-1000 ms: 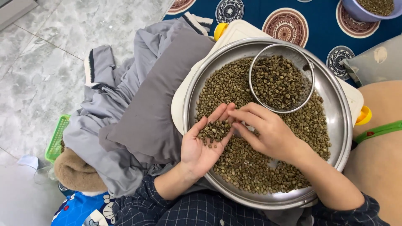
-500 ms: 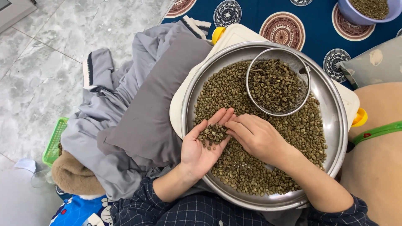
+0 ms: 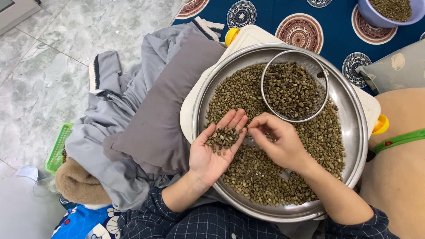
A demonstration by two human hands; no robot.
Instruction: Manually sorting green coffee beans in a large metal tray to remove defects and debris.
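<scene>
- Checked dark sleeves [image 3: 208, 223] frame the bottom of the head view, both forearms reaching away from the body over the steel pan [image 3: 354, 115].
- Left hand [image 3: 214, 148] lies palm up and cupped over the pan's near-left rim, fingers together and pointing up-right, cradling a small heap of greenish-brown beans [image 3: 222, 137].
- Right hand [image 3: 276, 141] hovers just beside it to the right, fingertips [image 3: 253, 127] drawn together in a pinch; whether a bean sits between them cannot be told.
- That heap lies to the left of the pinching tips and close to them, so this hand is the one nearer to picking from it.
- Loose beans [image 3: 261, 177] cover the pan floor under both hands.
- Farther off, a round wire sieve [image 3: 325, 79] rests in the pan, also filled with beans.
- Beyond, on the blue patterned mat [image 3: 332, 31], stands a purple bowl [image 3: 376, 17].
</scene>
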